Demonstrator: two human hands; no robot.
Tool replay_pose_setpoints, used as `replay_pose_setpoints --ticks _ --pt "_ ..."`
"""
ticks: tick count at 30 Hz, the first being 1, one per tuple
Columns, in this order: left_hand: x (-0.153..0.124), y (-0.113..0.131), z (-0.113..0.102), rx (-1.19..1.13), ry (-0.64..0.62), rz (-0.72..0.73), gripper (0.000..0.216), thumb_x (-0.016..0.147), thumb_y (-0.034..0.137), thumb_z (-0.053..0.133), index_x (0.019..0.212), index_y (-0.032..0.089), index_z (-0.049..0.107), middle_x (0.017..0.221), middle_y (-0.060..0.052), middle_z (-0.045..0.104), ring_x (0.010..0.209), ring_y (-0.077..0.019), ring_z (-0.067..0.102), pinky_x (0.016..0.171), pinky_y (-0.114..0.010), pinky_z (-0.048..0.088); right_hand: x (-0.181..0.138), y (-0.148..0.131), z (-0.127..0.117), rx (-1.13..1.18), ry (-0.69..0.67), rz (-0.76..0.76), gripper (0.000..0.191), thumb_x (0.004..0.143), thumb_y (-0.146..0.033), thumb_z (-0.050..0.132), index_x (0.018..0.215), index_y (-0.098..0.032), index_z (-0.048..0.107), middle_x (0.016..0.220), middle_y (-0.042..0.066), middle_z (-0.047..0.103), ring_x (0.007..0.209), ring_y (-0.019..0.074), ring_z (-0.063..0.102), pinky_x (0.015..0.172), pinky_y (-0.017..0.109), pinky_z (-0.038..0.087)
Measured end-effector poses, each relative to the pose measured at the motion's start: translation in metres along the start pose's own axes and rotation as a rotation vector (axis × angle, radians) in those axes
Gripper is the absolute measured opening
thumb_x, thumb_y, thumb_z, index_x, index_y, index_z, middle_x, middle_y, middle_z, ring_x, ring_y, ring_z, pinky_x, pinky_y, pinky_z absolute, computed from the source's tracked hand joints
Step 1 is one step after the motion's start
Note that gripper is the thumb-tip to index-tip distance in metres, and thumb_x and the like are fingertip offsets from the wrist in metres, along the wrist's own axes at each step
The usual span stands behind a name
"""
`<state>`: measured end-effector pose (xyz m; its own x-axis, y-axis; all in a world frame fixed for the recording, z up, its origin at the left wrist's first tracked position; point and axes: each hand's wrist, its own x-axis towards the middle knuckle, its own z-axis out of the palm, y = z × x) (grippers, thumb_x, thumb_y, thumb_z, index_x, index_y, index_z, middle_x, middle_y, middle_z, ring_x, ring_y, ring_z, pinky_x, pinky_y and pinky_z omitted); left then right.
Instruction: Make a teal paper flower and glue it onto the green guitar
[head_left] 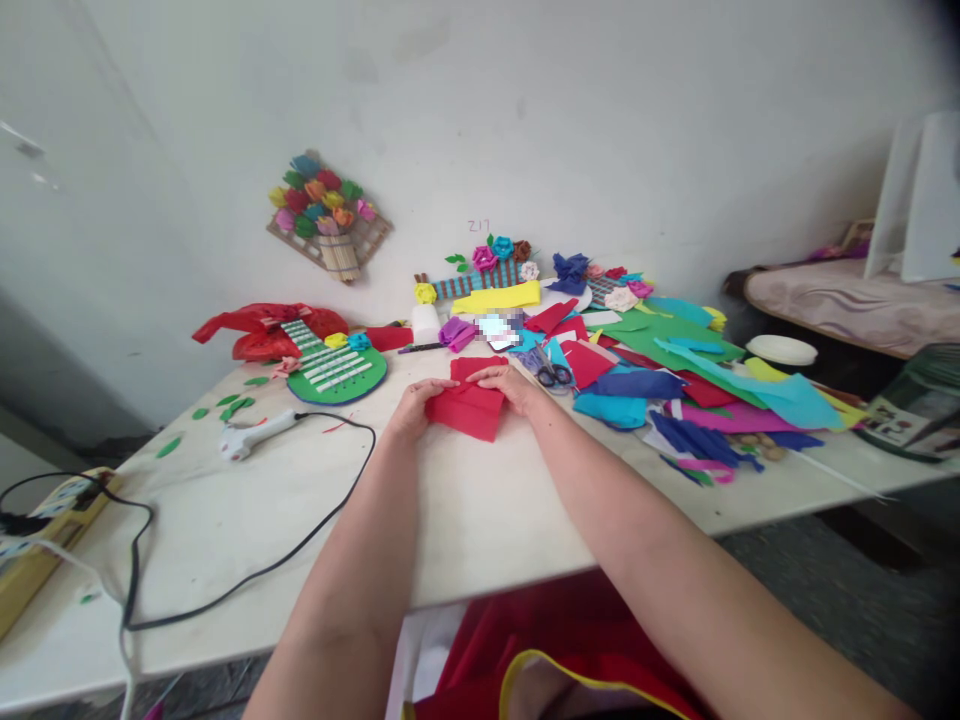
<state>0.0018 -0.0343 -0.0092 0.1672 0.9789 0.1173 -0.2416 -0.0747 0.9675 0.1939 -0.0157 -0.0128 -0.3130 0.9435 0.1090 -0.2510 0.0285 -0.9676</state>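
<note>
The fingers of both hands lie flat and close together on a folded piece of red crepe paper [469, 408], pressing it down rather than pinching it: the left hand [415, 400] rests on the paper's left edge with its fingertips pointing inward, and the right hand [506, 385] covers the upper right corner, fingers stretched along the top fold. The red paper lies on the white tabletop [465, 500] about midway across it, well in from the near edge, with both bare forearms reaching out to it. Just beyond the right hand sits a pair of dark-handled scissors [555, 376], at the edge of a wide heap of loose coloured paper sheets [675, 380] in green, blue, turquoise, pink and yellow that spreads over the right half of the table. To the left of the hands a white glue gun [251, 435] lies on its side, its black cord [300, 545] curling across the table toward a power strip [64, 495] at the far left. Behind the gun is a round green card base with white slats [334, 368], and behind that a crumpled red plastic bag [262, 330]. A stick panel with paper roses [328, 218] hangs on the white wall [600, 120] above
</note>
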Motion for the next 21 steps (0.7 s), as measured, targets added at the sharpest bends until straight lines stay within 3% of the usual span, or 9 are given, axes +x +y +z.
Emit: replay_pose_setpoints --ticks 6,15,21 --pt "-0.0012 -0.002 -0.0003 0.015 -0.016 -0.006 0.026 0.054 0.029 0.076 0.074 0.013 0.071 0.072 -0.007 0.07 0.067 -0.0169 0.062 0.066 -0.026 0.046 -0.0022 -0.0028 0.0028 -0.043 0.012 0.009 0.018 0.055 -0.013 0.06 0.069 -0.018 0.07 0.069 0.0 0.067 0.064 0.013 0.056 0.066 0.026 0.042" --pt "-0.0042 0.0004 0.0015 -0.002 -0.085 -0.034 0.046 0.053 0.026 0.081 0.094 0.013 0.067 0.077 -0.007 0.071 0.062 -0.0164 0.064 0.064 -0.029 0.05 -0.0011 0.0 0.001 -0.065 -0.03 -0.045 0.027 0.059 -0.011 0.059 0.081 -0.021 0.072 0.09 0.001 0.07 0.076 0.0138 0.059 0.074 0.029 0.043" --pt "-0.0048 0.0028 0.0032 0.031 -0.073 -0.117 0.042 0.053 0.026 0.081 0.089 0.011 0.067 0.072 -0.007 0.07 0.056 -0.0163 0.063 0.057 -0.028 0.05 -0.0018 -0.0011 0.0013 -0.076 -0.015 -0.058 0.024 0.061 -0.014 0.06 0.081 -0.02 0.072 0.088 0.001 0.069 0.074 0.0135 0.059 0.073 0.028 0.044"
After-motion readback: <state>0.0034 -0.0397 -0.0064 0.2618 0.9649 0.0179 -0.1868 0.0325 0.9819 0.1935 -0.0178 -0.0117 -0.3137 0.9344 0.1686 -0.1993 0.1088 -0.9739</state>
